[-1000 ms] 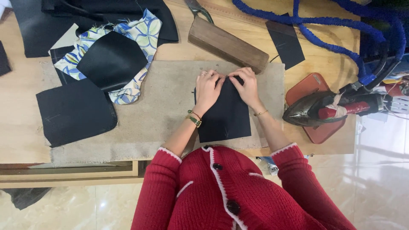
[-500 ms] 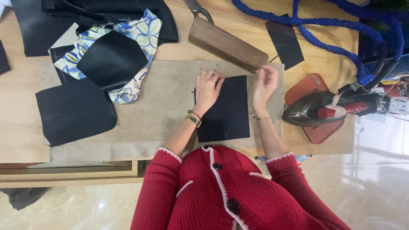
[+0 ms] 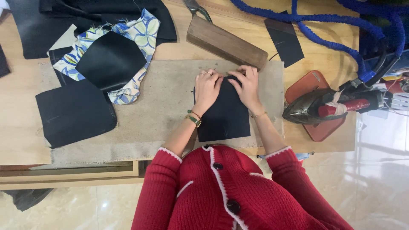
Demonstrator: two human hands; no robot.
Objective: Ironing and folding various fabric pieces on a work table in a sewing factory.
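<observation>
Black cloth (image 3: 223, 113) is laid flat on the tan pad (image 3: 162, 115) on the counter (image 3: 17, 115). Its top edge is pinched by left hand (image 3: 207, 87) and right hand (image 3: 246, 85), both grips clenched on it. Wood block (image 3: 226, 42) just beyond; iron (image 3: 328, 106) at right.

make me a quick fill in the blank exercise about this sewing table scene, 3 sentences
1. Both the left hand and the right hand press on the top edge of a ____ fabric piece.
2. The iron rests on a reddish ____ to the person's right.
3. The wooden block lies just beyond the hands, and a thick ____ cord loops over the table's far right.

Missing words: black; pad; blue
</observation>
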